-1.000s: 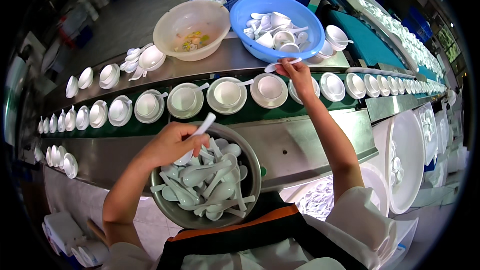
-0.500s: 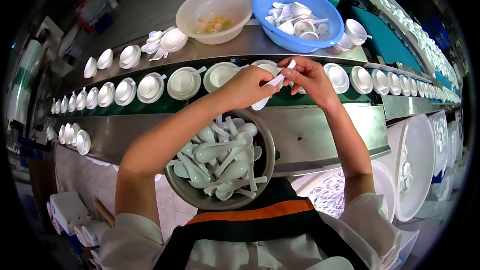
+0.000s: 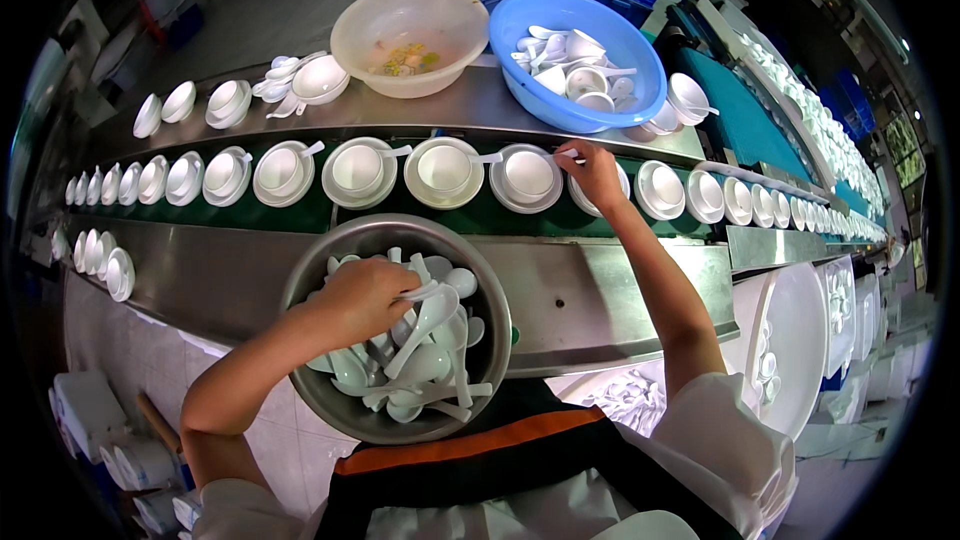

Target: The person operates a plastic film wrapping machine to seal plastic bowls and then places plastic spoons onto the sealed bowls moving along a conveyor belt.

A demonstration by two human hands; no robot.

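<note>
My left hand (image 3: 358, 298) reaches into a steel bowl (image 3: 497, 300) heaped with white spoons. Its fingers are closed on the handle of a white spoon (image 3: 418, 292) at the top of the heap. My right hand (image 3: 597, 180) is over the conveyor, its fingers pinching another white spoon (image 3: 569, 154), of which only the handle end shows. Under that hand a plate and cup (image 3: 616, 202) are partly hidden. Just left of it stands a white cup (image 3: 529, 175) on a saucer, and further left a cup (image 3: 445, 169) has a spoon handle sticking out.
A row of cups on saucers lines the green belt (image 3: 310, 215). Behind it, on a steel ledge, are a cream basin (image 3: 345, 35) with yellow bits and a blue basin (image 3: 640, 115) of spoons and cups. Stacked small bowls (image 3: 228, 102) stand at the ledge's left.
My left hand has gone from beside my right hand down into the steel bowl. My right hand has lowered a spoon to the cups on the belt.
</note>
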